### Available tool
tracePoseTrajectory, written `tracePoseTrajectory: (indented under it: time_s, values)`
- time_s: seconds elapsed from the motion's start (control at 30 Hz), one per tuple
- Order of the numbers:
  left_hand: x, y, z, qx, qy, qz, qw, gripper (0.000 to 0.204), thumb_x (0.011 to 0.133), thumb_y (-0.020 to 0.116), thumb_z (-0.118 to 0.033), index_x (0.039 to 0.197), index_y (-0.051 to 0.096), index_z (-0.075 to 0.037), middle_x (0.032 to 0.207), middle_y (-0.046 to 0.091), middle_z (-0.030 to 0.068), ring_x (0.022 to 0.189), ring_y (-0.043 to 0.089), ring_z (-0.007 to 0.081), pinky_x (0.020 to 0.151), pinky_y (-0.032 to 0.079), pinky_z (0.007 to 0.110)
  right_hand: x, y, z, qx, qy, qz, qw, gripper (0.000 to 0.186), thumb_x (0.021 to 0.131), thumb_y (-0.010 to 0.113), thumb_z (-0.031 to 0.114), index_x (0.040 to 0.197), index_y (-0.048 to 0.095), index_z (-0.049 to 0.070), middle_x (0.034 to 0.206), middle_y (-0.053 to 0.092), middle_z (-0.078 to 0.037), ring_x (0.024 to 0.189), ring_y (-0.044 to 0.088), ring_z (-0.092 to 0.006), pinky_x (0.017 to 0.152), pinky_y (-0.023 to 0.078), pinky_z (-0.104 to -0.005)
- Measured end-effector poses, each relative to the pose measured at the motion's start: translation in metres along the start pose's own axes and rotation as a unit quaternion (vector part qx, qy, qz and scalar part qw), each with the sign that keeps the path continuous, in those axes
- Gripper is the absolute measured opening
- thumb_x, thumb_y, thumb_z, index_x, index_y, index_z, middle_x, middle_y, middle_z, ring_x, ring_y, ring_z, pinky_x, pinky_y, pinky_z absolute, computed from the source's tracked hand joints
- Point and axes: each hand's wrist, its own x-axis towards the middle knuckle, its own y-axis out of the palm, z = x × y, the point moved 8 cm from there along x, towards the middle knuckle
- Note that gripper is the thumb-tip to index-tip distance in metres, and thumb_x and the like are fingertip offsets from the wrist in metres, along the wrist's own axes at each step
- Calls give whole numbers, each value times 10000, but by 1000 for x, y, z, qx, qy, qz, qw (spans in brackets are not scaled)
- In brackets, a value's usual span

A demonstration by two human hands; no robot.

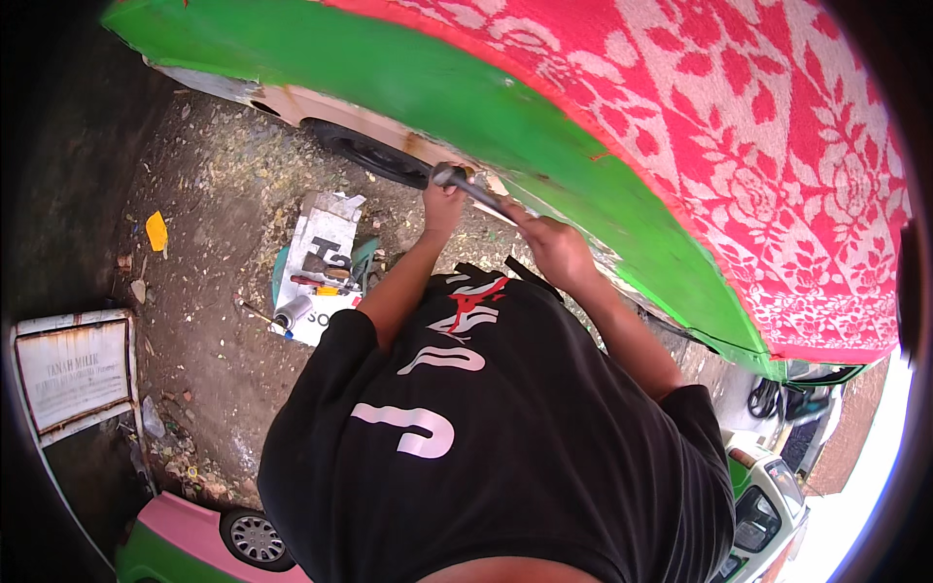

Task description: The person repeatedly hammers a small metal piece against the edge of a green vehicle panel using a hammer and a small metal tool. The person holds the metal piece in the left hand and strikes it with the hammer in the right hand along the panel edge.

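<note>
My right hand [554,248] is closed on the dark handle of a hammer [491,199], which slants up and left along the lower body of a car [525,136], green above and cream with rust patches below. My left hand [442,204] is closed just under the hammer head [447,175], round a small object that the head mostly hides; I cannot make out what it is or whether they touch. Both hands are at the sill beside a dark wheel [364,151]. A pink floral cloth [748,165] lies over the car.
On the dirt ground, left of my forearms, printed boards [319,228] hold tools and a spray can [292,313]. A yellow scrap [156,230] lies farther left. A white signboard [73,389] stands at the left; other vehicles [763,520], one pink and green [185,525], are behind me.
</note>
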Motion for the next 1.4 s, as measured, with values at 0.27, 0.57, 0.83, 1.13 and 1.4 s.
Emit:
tracePoseTrajectory:
  time_s: [0.27, 0.57, 0.83, 1.13, 1.4]
  values:
    - [11, 6, -13, 96, 28, 28, 995, 347, 848, 727, -51, 1127, 530, 13, 1035, 626, 94, 955, 601, 151, 851, 497, 280, 35, 23, 16, -166, 1, 125, 978, 544, 842, 528, 35, 1340, 574, 249, 859, 648, -146, 708, 665, -302, 619, 551, -417]
    - [15, -11, 20, -61, -21, -17, 998, 355, 853, 698, 13, 1153, 508, 2, 1130, 633, 133, 1064, 605, 181, 920, 493, 295, 29, 7, 23, -75, -4, 68, 995, 510, 861, 559, 48, 1337, 588, 228, 719, 584, -112, 628, 598, -294, 620, 510, -421]
    - [14, -11, 41, -143, -50, -9, 988, 378, 833, 697, 45, 1157, 511, -15, 1095, 633, 89, 991, 599, 125, 901, 472, 267, 18, -1, 4, 0, 54, -9, 998, 420, 900, 597, 99, 1306, 614, 205, 747, 617, -159, 713, 621, -322, 653, 490, -430]
    - [16, -13, 17, -131, -51, -15, 990, 383, 820, 732, 19, 1118, 499, -36, 1135, 643, 130, 1059, 612, 178, 927, 487, 306, 17, 4, 9, 37, 85, 41, 995, 398, 913, 593, 111, 1301, 615, 197, 750, 616, -197, 695, 615, -356, 645, 483, -440]
    - [17, -14, 28, -130, -55, -15, 990, 387, 807, 721, 49, 1116, 502, -32, 1124, 646, 126, 1028, 613, 165, 901, 485, 282, 14, 3, 4, 40, 81, 16, 996, 390, 920, 594, 129, 1305, 609, 184, 750, 617, -196, 709, 616, -360, 664, 484, -433]
